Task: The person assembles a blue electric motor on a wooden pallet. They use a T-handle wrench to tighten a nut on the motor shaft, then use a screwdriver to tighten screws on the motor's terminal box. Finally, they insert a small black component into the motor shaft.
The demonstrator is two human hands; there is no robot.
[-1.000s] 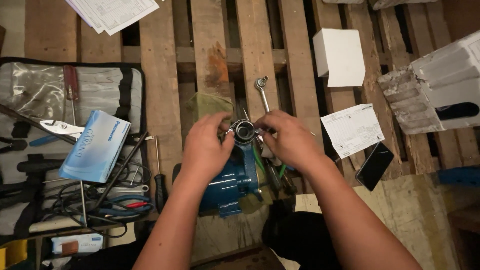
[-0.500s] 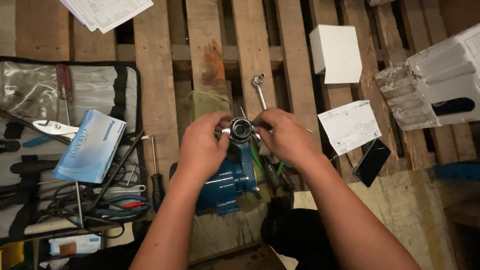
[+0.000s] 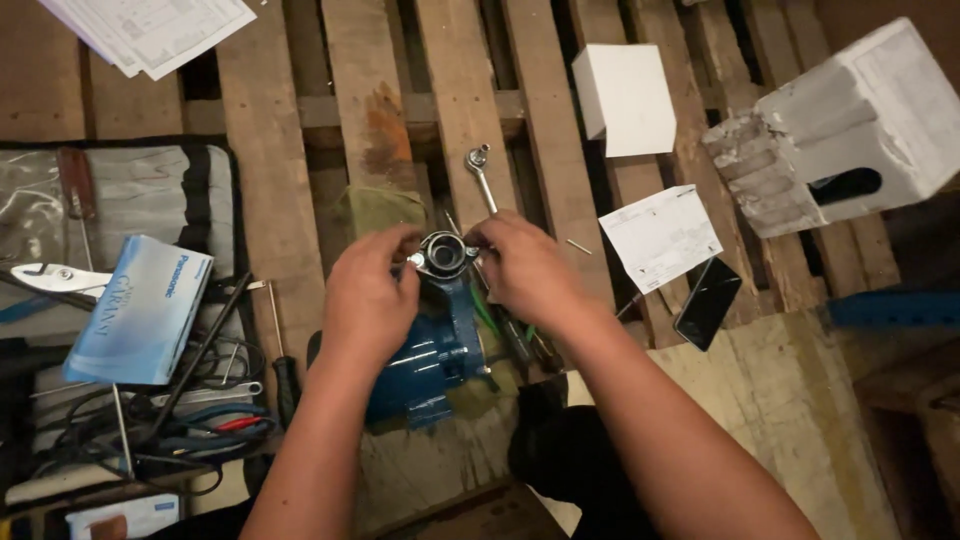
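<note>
A blue pump body (image 3: pixel 435 350) stands on a wooden pallet (image 3: pixel 470 110) in the head view. On its top sits a grey metal flange (image 3: pixel 444 253) with a round opening. My left hand (image 3: pixel 368 300) pinches the flange's left ear. My right hand (image 3: pixel 525 270) grips its right side, fingers curled over the edge. Both hands hide the flange's bolts and the pump's upper sides. A silver wrench (image 3: pixel 482 175) lies just beyond the flange.
An open tool bag (image 3: pixel 120 200) with pliers, cables and a light blue booklet (image 3: pixel 140 310) lies at left. A white box (image 3: pixel 628 98), a paper slip (image 3: pixel 660 235), a dark phone (image 3: pixel 708 302) and a white foam block (image 3: pixel 850 130) sit at right. Papers (image 3: pixel 150 30) top left.
Both hands have stayed on the flange, with the fingers shifting slightly around it. The camera view has drifted a little, so the scene sits higher in the picture.
</note>
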